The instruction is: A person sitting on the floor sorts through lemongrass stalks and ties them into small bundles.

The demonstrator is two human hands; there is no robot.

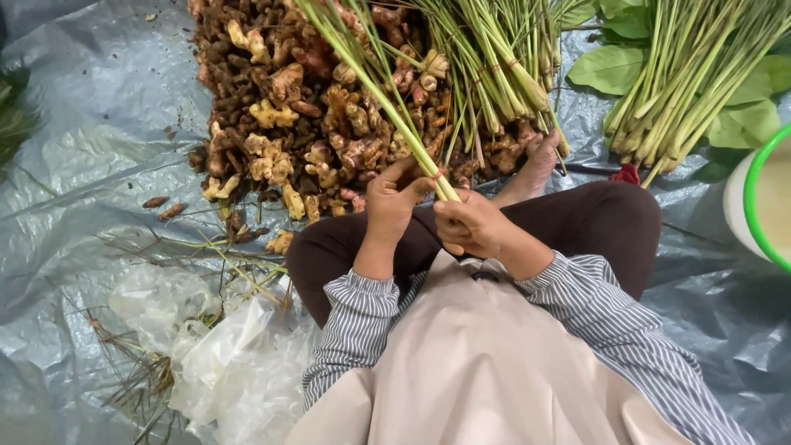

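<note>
My left hand and my right hand both grip the thick lower end of a small bunch of lemongrass stalks, which slants up and to the left over a heap of ginger and turmeric roots. A thin red band shows on the bunch near my left thumb. I sit cross-legged in dark trousers and striped sleeves, with a bare foot just beyond my hands.
More lemongrass bundles lie behind the heap, another pile rests on green leaves at the right. A white tub with a green rim stands at the right edge. Crumpled clear plastic bags and dry trimmings lie left on the grey tarp.
</note>
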